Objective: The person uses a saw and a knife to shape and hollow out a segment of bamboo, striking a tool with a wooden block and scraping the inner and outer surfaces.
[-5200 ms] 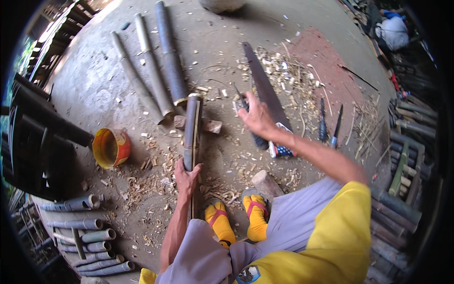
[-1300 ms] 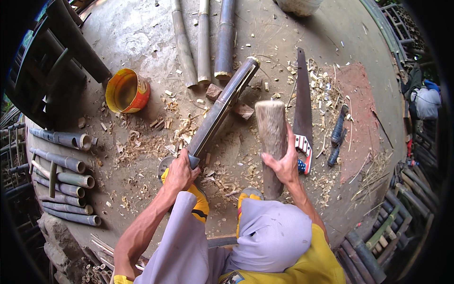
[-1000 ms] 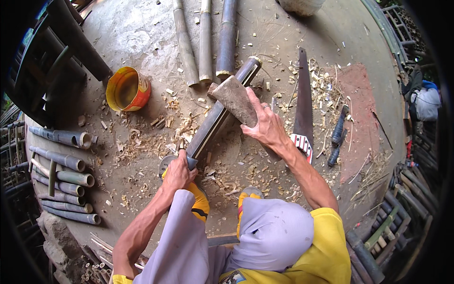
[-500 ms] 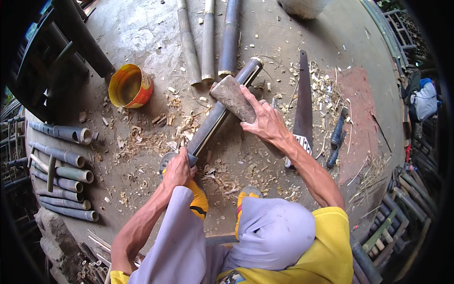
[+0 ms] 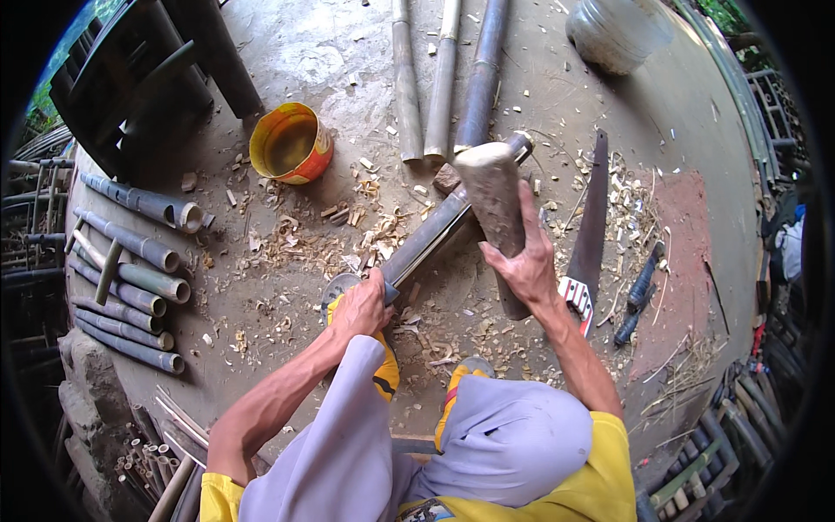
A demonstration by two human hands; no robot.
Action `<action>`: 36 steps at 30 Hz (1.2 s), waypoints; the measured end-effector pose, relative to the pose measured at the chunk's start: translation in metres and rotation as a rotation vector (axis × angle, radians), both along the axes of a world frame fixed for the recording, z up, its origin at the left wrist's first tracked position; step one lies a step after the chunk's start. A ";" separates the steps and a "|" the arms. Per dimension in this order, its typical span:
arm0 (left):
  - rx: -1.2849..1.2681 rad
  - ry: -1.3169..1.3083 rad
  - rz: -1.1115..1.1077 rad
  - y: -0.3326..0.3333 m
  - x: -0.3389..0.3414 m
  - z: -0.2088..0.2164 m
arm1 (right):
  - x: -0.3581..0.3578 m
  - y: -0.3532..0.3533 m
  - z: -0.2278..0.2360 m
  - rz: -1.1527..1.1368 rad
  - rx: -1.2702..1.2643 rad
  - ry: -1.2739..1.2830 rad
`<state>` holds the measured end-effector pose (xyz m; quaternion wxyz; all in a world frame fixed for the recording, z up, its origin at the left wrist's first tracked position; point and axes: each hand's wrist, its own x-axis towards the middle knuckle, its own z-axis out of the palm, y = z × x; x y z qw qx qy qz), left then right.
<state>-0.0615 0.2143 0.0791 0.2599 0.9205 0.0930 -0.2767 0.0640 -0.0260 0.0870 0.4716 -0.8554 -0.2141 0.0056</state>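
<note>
My left hand (image 5: 361, 306) is wrapped round the near end of a dark bamboo pole (image 5: 424, 237), which slants away to the upper right. A long pale slit runs down the pole's side. In my right hand (image 5: 529, 268) is a thick wooden mallet (image 5: 491, 196), its broad, pale end tilted up above the pole's far half. Thumb and fingers press on either side of the mallet, while its narrower end points down past the palm. Whether the mallet touches the pole I cannot tell.
Right of the pole lie a handsaw (image 5: 590, 213) and dark-handled tools (image 5: 639, 291). A yellow-red tub (image 5: 323, 161) stands to the left, beyond several cut bamboo pieces (image 5: 143, 283). Three long bamboo poles (image 5: 442, 83) lie ahead. Wood chips (image 5: 378, 235) litter the floor.
The mallet has swung from lying slanted across the pole to a steeper, raised position. My left hand keeps its grip on the pole. The whole view has shifted, moving everything rightward and down.
</note>
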 end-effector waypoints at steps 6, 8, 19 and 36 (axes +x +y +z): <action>0.007 -0.006 0.016 -0.003 0.001 0.000 | -0.006 -0.005 -0.012 0.073 -0.295 0.114; 0.005 -0.017 0.014 -0.004 0.002 -0.002 | -0.015 -0.003 -0.007 -0.002 -0.113 0.061; -0.057 0.194 -0.079 0.014 0.046 0.051 | -0.066 -0.032 -0.009 -0.240 0.047 0.276; -0.162 0.328 0.101 0.014 0.054 0.081 | -0.295 -0.089 -0.049 -0.452 -0.288 0.959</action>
